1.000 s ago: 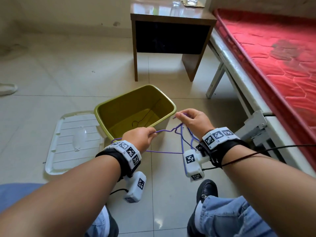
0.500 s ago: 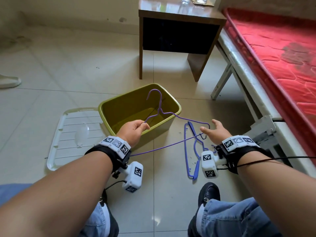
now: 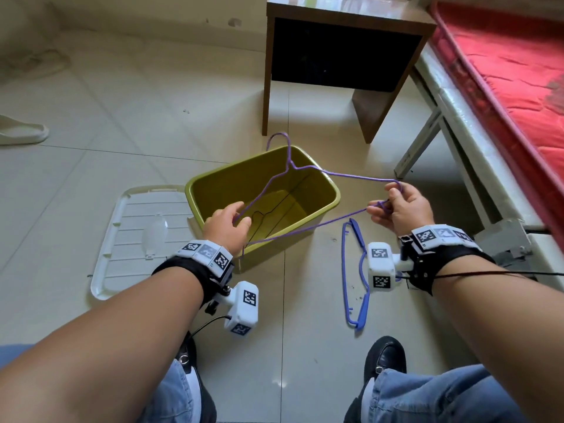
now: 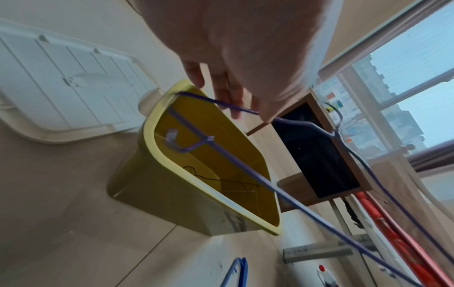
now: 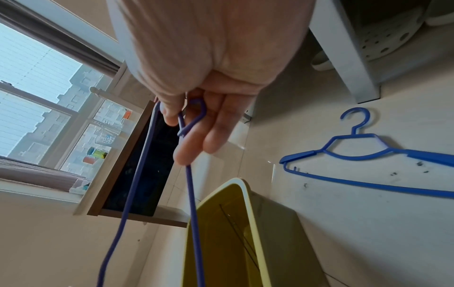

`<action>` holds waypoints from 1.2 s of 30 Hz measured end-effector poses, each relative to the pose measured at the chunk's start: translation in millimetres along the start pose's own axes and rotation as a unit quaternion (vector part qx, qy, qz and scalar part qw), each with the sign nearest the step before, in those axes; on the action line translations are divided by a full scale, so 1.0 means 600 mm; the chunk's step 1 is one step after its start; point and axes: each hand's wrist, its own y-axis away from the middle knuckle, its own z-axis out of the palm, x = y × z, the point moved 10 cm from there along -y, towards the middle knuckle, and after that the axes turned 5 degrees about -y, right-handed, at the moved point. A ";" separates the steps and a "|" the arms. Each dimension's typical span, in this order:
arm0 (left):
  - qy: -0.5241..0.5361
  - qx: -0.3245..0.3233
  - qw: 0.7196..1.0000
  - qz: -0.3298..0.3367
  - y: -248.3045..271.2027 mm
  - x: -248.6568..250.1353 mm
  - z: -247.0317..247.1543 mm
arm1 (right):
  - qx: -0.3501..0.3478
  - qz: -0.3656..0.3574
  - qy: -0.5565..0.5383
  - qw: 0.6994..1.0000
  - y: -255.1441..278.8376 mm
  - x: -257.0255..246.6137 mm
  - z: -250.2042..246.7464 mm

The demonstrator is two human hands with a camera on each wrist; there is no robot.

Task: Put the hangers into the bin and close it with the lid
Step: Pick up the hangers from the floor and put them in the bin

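A purple wire hanger (image 3: 288, 157) hangs level over the open yellow-green bin (image 3: 334, 190), hook pointing away from me. My left hand (image 3: 241, 219) grips its left shoulder above the bin's near wall. My right hand (image 3: 381, 206) pinches the looped right end, just right of the bin. The left wrist view shows the purple hanger (image 4: 245, 167) crossing the bin (image 4: 157, 143), where a thin black hanger (image 4: 221, 180) lies on the bottom. A blue plastic hanger (image 3: 345, 270) lies on the floor by my right wrist. The white lid (image 3: 137, 236) lies flat left of the bin.
A wooden side table (image 3: 345, 13) stands just behind the bin. A white bed frame (image 3: 451, 117) with a red mattress (image 3: 503, 71) runs along the right. A white slipper (image 3: 21, 134) lies at the far left. My shoes and knees fill the bottom edge.
The tangled hangers have come apart and the blue one now lies on the floor. My right hand, open half a second ago, has pinched the purple hanger's right end, now spread over the bin.
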 end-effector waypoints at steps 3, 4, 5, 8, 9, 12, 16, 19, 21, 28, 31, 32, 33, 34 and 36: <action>-0.067 0.022 0.993 -0.090 -0.015 -0.046 -0.002 | 0.026 -0.023 -0.015 0.999 -0.024 -0.010 0.009; -0.076 0.022 0.989 -0.124 -0.016 -0.064 0.001 | 0.032 -0.029 -0.015 0.999 -0.029 -0.009 0.016; -0.079 0.018 0.984 -0.158 -0.015 -0.082 0.004 | 0.034 -0.033 -0.015 0.999 -0.033 -0.006 0.024; -0.053 -0.003 0.972 -0.231 -0.019 -0.127 0.031 | 0.030 -0.025 -0.019 0.999 -0.046 0.017 0.056; -0.039 -0.011 0.969 -0.245 -0.021 -0.137 0.042 | 0.026 -0.018 -0.017 0.999 -0.050 0.028 0.066; -0.050 -0.032 0.967 -0.247 -0.030 -0.151 0.068 | 0.011 -0.003 0.006 1.000 -0.059 0.053 0.089; -0.096 -0.034 0.970 -0.222 -0.040 -0.157 0.077 | 0.005 0.011 0.030 0.999 -0.075 0.072 0.096; -0.119 -0.042 0.967 -0.223 -0.047 -0.166 0.080 | 0.004 0.024 0.040 0.999 -0.089 0.086 0.099; -0.123 -0.048 0.965 -0.227 -0.053 -0.170 0.081 | 0.005 0.037 0.037 0.999 -0.094 0.094 0.100; -0.138 -0.063 0.966 -0.208 -0.065 -0.178 0.072 | -0.008 0.101 0.066 0.993 -0.096 0.137 0.118; -0.146 -0.061 0.968 -0.195 -0.061 -0.175 0.068 | -0.010 0.126 0.069 0.990 -0.093 0.160 0.124; -0.150 -0.057 0.969 -0.190 -0.059 -0.172 0.068 | -0.011 0.132 0.073 0.988 -0.093 0.169 0.126; -0.153 -0.055 0.969 -0.185 -0.058 -0.170 0.068 | -0.013 0.138 0.074 0.988 -0.093 0.176 0.127; -0.155 -0.055 0.970 -0.180 -0.057 -0.167 0.069 | -0.013 0.143 0.075 0.987 -0.094 0.183 0.129; -0.159 -0.055 0.969 -0.179 -0.056 -0.164 0.068 | -0.011 0.148 0.080 0.986 -0.098 0.191 0.130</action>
